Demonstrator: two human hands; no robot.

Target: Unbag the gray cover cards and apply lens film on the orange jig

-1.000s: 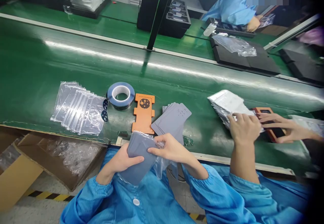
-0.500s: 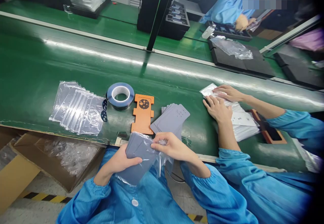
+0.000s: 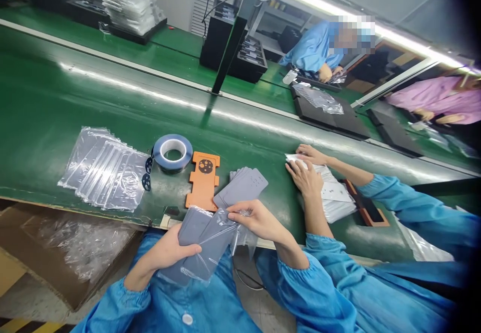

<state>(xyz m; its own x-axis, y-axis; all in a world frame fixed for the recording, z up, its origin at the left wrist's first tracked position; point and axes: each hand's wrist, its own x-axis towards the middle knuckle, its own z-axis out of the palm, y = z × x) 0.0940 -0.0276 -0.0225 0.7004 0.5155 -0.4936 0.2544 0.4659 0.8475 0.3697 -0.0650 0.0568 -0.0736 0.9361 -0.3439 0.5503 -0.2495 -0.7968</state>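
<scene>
My left hand (image 3: 169, 247) grips a stack of grey phone-sized sheets (image 3: 193, 225) with glossy clear film, thumb on top. The top sheet (image 3: 212, 245) is slid out to the right, still overlapping the stack. At its upper right corner my right hand (image 3: 259, 220) pinches it between thumb and fingers, and crumpled clear film (image 3: 240, 237) hangs below those fingers. Just beyond lie a fanned pile of grey sheets with small holes (image 3: 242, 187) and an orange phone-shaped jig (image 3: 203, 185) with a black camera-hole piece on it.
A blue tape roll (image 3: 173, 152) and a spread of clear-filmed sheets (image 3: 108, 172) lie left on the green bench (image 3: 33, 107). A cardboard box (image 3: 75, 283) of crumpled film stands below. At right, a co-worker's hands (image 3: 308, 177) press on white sheets (image 3: 334, 195) beside an orange-brown frame (image 3: 366, 205).
The top sheet has fanned out to the right from the stack, its corner still in my right hand's pinch. The camera view has tilted up, showing more of the people opposite.
</scene>
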